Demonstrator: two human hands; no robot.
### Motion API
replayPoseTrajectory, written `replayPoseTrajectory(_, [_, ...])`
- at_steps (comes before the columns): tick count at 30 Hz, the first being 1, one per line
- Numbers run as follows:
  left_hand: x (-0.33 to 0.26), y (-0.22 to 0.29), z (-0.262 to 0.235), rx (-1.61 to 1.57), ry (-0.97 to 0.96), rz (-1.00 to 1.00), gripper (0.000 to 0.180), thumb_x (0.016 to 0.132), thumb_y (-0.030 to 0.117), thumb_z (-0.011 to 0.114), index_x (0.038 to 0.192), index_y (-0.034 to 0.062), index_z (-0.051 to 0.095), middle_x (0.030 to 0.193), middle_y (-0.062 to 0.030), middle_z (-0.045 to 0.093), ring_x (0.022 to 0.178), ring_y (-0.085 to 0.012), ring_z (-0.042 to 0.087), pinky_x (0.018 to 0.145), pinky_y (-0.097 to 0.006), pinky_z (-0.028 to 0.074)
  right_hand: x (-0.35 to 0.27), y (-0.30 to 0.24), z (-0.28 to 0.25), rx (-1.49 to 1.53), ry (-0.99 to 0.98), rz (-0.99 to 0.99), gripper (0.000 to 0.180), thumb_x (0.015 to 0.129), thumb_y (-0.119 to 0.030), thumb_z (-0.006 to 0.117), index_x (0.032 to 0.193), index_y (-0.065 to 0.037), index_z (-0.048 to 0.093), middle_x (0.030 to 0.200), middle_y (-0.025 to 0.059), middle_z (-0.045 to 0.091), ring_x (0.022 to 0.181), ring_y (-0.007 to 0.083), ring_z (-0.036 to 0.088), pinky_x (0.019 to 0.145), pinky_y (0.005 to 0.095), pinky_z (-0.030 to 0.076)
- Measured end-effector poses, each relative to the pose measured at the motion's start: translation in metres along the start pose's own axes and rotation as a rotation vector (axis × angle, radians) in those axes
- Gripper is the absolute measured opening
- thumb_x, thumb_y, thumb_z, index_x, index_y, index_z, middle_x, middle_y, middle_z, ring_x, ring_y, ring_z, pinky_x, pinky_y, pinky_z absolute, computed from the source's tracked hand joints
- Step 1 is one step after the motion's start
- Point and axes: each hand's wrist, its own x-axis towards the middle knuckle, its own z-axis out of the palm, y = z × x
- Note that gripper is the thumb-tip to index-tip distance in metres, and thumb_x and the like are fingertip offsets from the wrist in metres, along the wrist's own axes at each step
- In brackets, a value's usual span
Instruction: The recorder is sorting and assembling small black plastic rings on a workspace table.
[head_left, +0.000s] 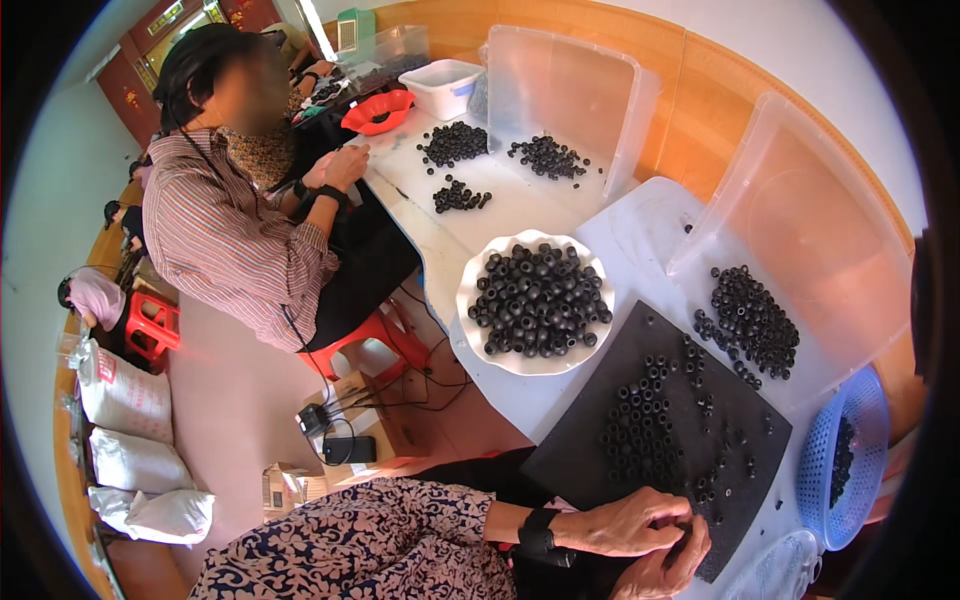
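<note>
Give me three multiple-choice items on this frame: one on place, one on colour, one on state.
1. Where does the white scalloped plate of black rings sit?
A. On the floor
B. On the white table, left of the black mat
C. Inside the blue basket

2. What colour is the perforated basket at the right?
A. Blue
B. Red
C. Green

3. How are the person's own hands?
A. Spread apart, flat on the table
B. One raised over the plate
C. Together at the mat's near edge

Key: 1 B, the plate lies on the white table beside the black mat. 2 A, its mesh is blue. 3 C, left hand and right hand meet, fingers pinched together.
</note>
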Motion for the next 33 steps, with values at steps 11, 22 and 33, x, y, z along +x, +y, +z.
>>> replayPoseTrajectory(11, [0.000,0.005,-0.008,0.305,0.064,0.084,0.021,0.093,0.012,0.055,0.105,-0.0044,0.061,0.084,-0.0172,0.064,0.072,-0.0246,0.063,0.065,-0.034,0.050,0.006,0.005,0.010,0.079,0.013,0.048,0.035,0.071,0.005,0.069,0.105,-0.002,0.069,0.099,0.0148,0.067,0.086,0.0271,0.065,0.075,0.0339,0.053])
replayPoseTrajectory(22, [0.003,0.003,-0.002,0.258,-0.035,-0.001,0.026,0.098,0.013,0.050,0.115,-0.0050,0.059,0.082,-0.0074,0.062,0.070,-0.0084,0.052,0.063,-0.025,0.044,0.006,0.016,0.005,0.178,0.055,0.048,0.042,0.067,0.008,0.071,0.107,-0.003,0.069,0.099,0.0120,0.067,0.083,0.0243,0.064,0.072,0.0324,0.053])
replayPoseTrajectory(33, [0.002,0.002,-0.006,0.324,-0.009,0.050,0.024,0.099,0.015,0.053,0.108,-0.0055,0.060,0.073,-0.0091,0.057,0.057,-0.0131,0.050,0.053,-0.029,0.041,0.007,0.014,0.008,0.119,0.087,-0.075,0.038,0.068,0.008,0.071,0.104,-0.001,0.069,0.097,0.0105,0.068,0.082,0.0240,0.064,0.071,0.0319,0.052])
